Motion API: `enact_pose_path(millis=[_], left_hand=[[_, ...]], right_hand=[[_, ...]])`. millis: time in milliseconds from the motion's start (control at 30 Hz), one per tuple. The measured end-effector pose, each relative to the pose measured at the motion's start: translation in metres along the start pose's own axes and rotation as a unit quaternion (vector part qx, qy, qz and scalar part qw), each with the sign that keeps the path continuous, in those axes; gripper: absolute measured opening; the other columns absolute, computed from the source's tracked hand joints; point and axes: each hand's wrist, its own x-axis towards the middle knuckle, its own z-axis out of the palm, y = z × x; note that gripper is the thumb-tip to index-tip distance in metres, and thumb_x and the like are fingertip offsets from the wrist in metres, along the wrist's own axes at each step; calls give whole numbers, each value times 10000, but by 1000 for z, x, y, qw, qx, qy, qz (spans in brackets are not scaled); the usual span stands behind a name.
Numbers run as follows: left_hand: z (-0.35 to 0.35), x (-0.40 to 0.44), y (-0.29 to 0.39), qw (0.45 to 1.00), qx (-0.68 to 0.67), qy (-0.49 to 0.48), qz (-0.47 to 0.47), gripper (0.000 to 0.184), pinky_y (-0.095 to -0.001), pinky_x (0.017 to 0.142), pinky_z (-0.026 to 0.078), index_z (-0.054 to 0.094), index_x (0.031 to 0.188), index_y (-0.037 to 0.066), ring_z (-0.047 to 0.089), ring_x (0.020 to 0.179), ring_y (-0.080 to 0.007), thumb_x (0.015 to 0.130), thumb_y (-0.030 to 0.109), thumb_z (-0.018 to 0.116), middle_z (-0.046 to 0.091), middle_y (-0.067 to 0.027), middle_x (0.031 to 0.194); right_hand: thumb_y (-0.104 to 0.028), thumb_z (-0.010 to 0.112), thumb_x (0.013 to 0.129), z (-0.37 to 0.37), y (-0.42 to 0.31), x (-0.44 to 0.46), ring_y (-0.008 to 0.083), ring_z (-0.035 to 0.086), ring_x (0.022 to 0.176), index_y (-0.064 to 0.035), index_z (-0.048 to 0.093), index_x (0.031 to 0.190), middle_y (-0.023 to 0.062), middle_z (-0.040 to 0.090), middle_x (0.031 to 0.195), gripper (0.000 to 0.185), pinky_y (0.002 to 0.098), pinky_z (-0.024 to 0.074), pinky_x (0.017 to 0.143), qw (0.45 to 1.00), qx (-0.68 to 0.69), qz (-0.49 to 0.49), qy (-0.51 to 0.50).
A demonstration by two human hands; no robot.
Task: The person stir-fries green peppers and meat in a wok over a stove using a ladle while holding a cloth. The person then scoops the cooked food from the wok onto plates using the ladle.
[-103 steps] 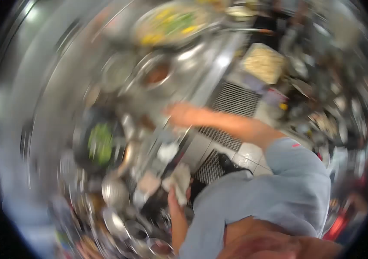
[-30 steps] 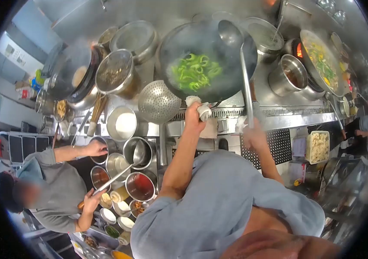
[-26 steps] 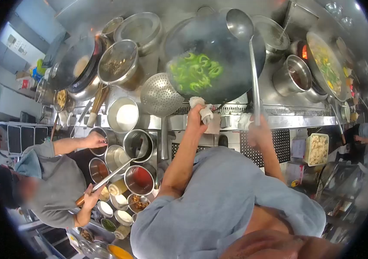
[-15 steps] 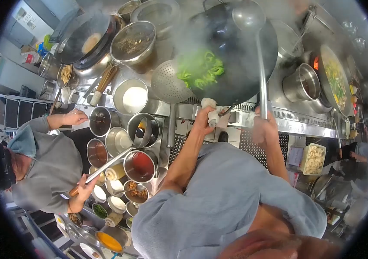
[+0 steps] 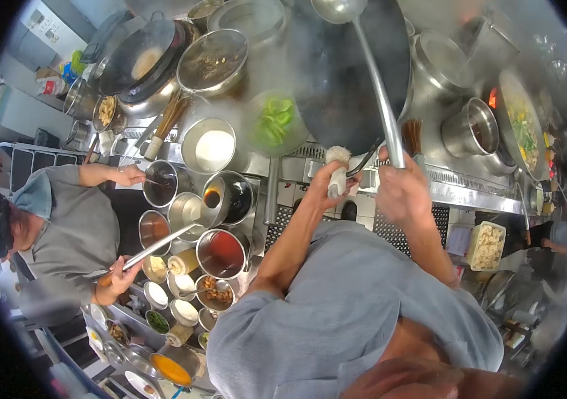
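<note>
Wrapping closed around the ladle (image 5: pixel 378 86), the fingers of the right hand (image 5: pixel 404 193) hold it over the wok (image 5: pixel 347 93); those of the left hand (image 5: pixel 330 183) clasp a white cloth (image 5: pixel 338 169) at its rim handle (image 5: pixel 366 158). Beside the wok, green vegetable pieces (image 5: pixel 275 121) sit in a strainer (image 5: pixel 272 193).

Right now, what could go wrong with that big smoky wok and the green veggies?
The wok may be very hot, so the left hand could get burned if its cloth slips. Also, the strainer holding the green vegetables has its handle sticking out past the edge of the metal counter, so a bump might spill them.
</note>
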Motion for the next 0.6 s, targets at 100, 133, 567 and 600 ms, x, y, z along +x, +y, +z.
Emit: enact_pose_path(millis=[100, 133, 567, 600], left_hand=[[22, 3, 1, 999, 27, -41, -12, 233, -328, 692, 553, 526, 1044, -1, 644, 801, -257, 842, 114, 540, 592, -141, 966], [27, 5, -2, 998, 52, -34, -20, 234, -339, 729, 553, 526, 1051, -2, 639, 822, -249, 846, 109, 539, 587, -135, 972], [6, 103, 44, 933, 232, 172, 213, 137, -313, 561, 536, 525, 916, 37, 619, 682, -215, 833, 145, 535, 589, -93, 807], [2, 116, 39, 890, 308, 215, 259, 194, -349, 592, 530, 529, 947, 12, 615, 694, -246, 774, 99, 543, 563, -97, 787]], right_hand=[[-66, 512, 860, 6, -11, -13, 111, 380, 314, 14, 457, 1102, 28, 426, 567, 260, 262, 332, 299, 999, -29, -13, -7], [-65, 513, 859, 4, -13, -18, 112, 377, 308, 18, 461, 1101, 37, 438, 567, 261, 260, 329, 295, 999, -44, -23, -9], [-253, 597, 825, -144, 86, -20, 383, 600, 829, -6, 525, 1041, 241, 603, 876, 336, 432, 466, 745, 849, -514, -43, 119], [-238, 580, 821, -148, 84, -31, 403, 601, 890, 13, 529, 1049, 287, 606, 907, 344, 452, 462, 795, 876, -458, -4, 148]])
